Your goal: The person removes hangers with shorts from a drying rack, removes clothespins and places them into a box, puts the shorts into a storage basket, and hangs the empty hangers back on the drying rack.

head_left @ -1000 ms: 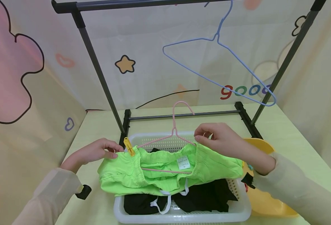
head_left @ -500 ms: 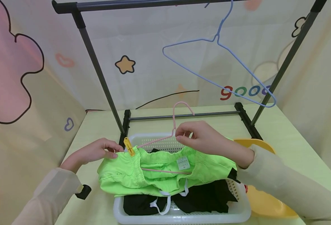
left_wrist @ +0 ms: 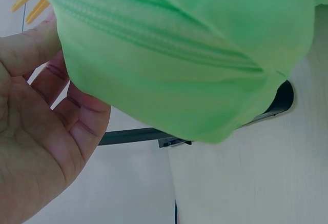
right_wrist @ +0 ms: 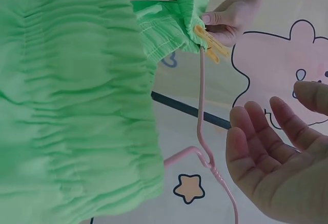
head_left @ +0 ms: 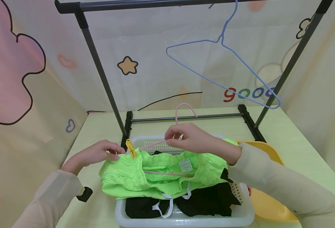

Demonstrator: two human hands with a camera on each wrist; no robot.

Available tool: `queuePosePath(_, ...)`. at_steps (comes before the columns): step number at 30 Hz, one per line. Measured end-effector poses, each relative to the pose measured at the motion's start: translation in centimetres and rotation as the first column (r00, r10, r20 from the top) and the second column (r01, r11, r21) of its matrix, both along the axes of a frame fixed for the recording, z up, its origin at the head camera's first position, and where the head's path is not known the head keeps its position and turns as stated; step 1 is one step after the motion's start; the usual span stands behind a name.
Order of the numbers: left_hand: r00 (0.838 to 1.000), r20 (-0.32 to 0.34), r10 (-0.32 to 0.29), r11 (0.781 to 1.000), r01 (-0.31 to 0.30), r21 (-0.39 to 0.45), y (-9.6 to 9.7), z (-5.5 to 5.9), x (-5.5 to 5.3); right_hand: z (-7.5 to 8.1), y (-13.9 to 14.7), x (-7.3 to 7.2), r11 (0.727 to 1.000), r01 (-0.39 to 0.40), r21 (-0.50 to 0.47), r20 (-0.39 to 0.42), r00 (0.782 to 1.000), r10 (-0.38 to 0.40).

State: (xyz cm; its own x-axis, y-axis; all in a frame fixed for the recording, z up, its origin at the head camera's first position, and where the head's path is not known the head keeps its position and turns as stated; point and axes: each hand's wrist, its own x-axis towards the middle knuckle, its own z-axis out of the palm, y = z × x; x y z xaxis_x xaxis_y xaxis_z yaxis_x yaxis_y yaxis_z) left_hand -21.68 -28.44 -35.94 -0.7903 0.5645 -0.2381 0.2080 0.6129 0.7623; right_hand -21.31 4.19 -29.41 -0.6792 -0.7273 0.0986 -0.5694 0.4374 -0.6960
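Neon green shorts (head_left: pixel 121 180) with white drawstrings lie spread over the basket, a pink hanger (right_wrist: pixel 201 90) running through their waist. A yellow clothespin (head_left: pixel 131 149) clamps the waistband to the hanger's left arm. Just beside that pin, my left hand (head_left: pixel 99 152) pinches the waistband between thumb and fingers. My right hand (head_left: pixel 191 139) is held by the hanger's neck, covering it in the head view. The right wrist view shows its fingers loosely bent and holding nothing, with a gap between them and the pink wire.
Under the shorts, a white plastic basket (head_left: pixel 184 223) holds black clothing (head_left: pixel 207 200). A yellow container (head_left: pixel 272 205) stands to its right, partly behind my right sleeve. Behind rises a black rack (head_left: pixel 156 4), with a blue hanger (head_left: pixel 222 36) on its top bar.
My right hand has moved left from the right side of the waistband to the hanger's neck. The left hand, shorts and clothespin have stayed in place.
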Motion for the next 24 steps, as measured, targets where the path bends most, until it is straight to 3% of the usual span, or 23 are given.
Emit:
queuePosePath(18, 1.000, -0.004, -0.003, 1.000, 0.003, 0.003, 0.0, 0.2, -0.2, -0.2, -3.3, -1.4, 0.997, -0.077, -0.029, 0.095, 0.992, 0.079)
queuePosePath(24, 1.000, -0.004, -0.010, 1.000, 0.010, -0.003, 0.0, 0.2, -0.2, -0.5, -4.6, -1.9, 0.997, -0.063, -0.039, 0.202, 0.977, 0.070)
